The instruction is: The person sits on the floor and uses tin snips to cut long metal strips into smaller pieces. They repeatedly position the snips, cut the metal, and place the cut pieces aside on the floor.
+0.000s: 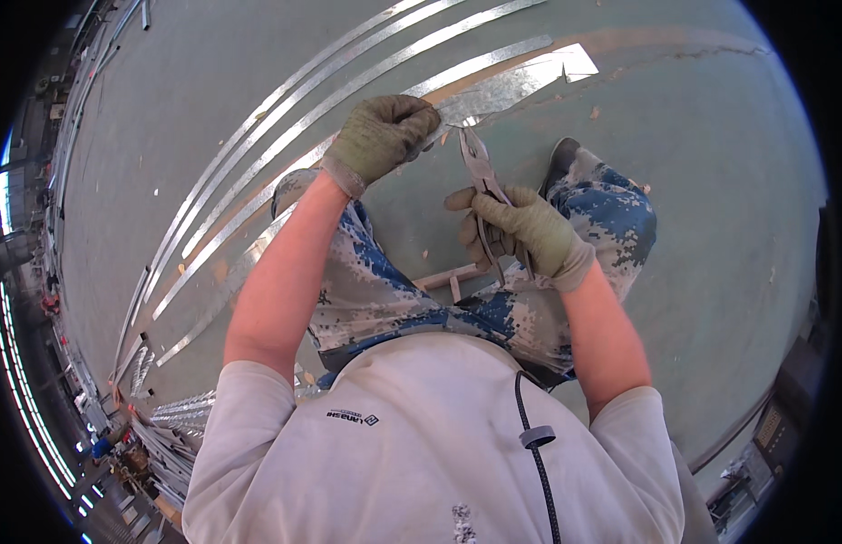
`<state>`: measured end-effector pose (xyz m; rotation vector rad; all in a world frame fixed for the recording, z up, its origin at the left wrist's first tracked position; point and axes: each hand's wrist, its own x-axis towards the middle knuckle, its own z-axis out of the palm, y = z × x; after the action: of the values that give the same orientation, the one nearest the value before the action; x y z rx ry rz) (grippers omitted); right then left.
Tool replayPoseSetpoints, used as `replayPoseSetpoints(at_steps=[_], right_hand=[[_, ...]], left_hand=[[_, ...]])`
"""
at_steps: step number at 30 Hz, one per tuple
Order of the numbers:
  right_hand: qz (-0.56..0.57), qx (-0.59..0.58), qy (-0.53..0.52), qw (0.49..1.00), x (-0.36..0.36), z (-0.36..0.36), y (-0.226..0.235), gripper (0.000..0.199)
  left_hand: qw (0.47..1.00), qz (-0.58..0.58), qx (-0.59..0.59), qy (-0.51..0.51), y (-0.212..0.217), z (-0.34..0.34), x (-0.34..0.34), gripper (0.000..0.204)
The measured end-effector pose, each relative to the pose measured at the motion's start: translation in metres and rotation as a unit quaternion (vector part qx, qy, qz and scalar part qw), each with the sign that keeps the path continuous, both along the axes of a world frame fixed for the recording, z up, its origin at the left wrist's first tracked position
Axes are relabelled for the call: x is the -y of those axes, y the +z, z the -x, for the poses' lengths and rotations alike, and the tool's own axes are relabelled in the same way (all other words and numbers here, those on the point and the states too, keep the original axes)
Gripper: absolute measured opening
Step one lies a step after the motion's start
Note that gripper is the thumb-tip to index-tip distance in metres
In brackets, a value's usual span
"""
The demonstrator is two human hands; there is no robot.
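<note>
My left hand (384, 136), in a worn olive glove, is closed with its fingers pinching the near edge of a shiny sheet-metal strip (511, 89). That strip runs away to the upper right and has a notch near its far end. In my right hand (530, 231), also gloved, a pair of metal pliers (476, 159) is gripped by the handles, head pointing away from me. The pliers' tips are right by the strip's edge, just right of my left hand; whether they touch it I cannot tell. My right fingers partly cover the handles.
Several long, narrow metal strips (285, 120) lie side by side on the green floor (720, 227) to the left and ahead. Below my hands, between my legs, is a small wooden piece (448, 276). Stacked metal lengths (162, 462) lie at the lower left.
</note>
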<state>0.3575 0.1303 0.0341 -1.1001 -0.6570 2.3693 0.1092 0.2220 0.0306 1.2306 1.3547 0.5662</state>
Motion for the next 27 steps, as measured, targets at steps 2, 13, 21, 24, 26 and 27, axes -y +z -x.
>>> replayPoseSetpoints(at_steps=[2, 13, 21, 24, 26, 27], right_hand=[[-0.003, 0.004, -0.011, 1.0, 0.005, 0.0, 0.0, 0.037], [-0.154, 0.266, -0.041, 0.951, 0.002, 0.008, -0.01, 0.042], [-0.359, 0.522, 0.001, 0.774, 0.004, 0.007, -0.021, 0.048], [-0.384, 0.611, 0.022, 0.692, 0.007, 0.016, -0.006, 0.049], [-0.383, 0.657, 0.043, 0.649, 0.007, 0.02, -0.002, 0.05], [-0.376, 0.675, 0.061, 0.632, 0.006, 0.021, 0.0, 0.05]], left_hand=[[1.0, 0.007, -0.005, 0.002, 0.001, 0.001, 0.0, 0.03], [0.999, -0.041, -0.012, -0.006, 0.004, 0.002, 0.003, 0.03], [0.998, -0.056, -0.016, -0.004, 0.007, 0.0, 0.006, 0.029], [0.997, -0.071, -0.014, -0.006, 0.006, 0.0, 0.007, 0.029], [0.997, -0.068, -0.019, -0.014, 0.011, -0.001, 0.006, 0.03], [0.997, -0.066, -0.021, -0.018, 0.014, -0.001, 0.007, 0.031]])
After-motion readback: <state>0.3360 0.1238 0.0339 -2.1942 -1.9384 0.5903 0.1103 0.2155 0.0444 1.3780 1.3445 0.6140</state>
